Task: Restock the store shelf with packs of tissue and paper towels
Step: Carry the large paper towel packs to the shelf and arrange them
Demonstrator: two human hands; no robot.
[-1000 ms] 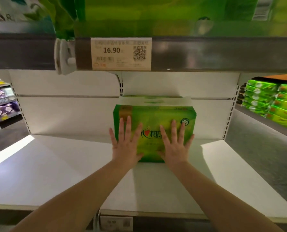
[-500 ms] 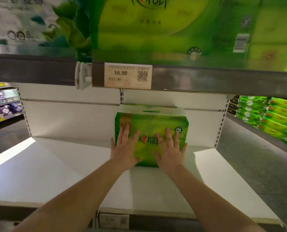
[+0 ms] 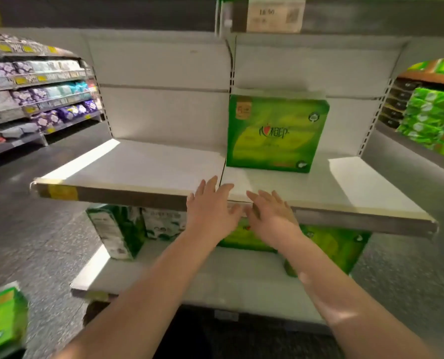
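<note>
A green tissue pack [image 3: 275,133] stands upright at the back of the white middle shelf [image 3: 143,167], against the back panel. My left hand [image 3: 210,206] and my right hand [image 3: 270,213] hover side by side at the shelf's front edge, well in front of the pack. Both have straight, spread fingers and hold nothing. Another green pack [image 3: 1,320] shows at the bottom left corner, blurred.
The lower shelf [image 3: 215,275] carries green packs [image 3: 337,250] on the right and dark green and white packs [image 3: 122,229] on the left. A price tag [image 3: 275,15] hangs on the rail above. Stocked aisles lie at left [image 3: 34,99] and right [image 3: 430,123].
Both hands have come off the green pack and drawn back to the shelf's front edge. The view has pulled back and dropped, so the lower shelf shows now.
</note>
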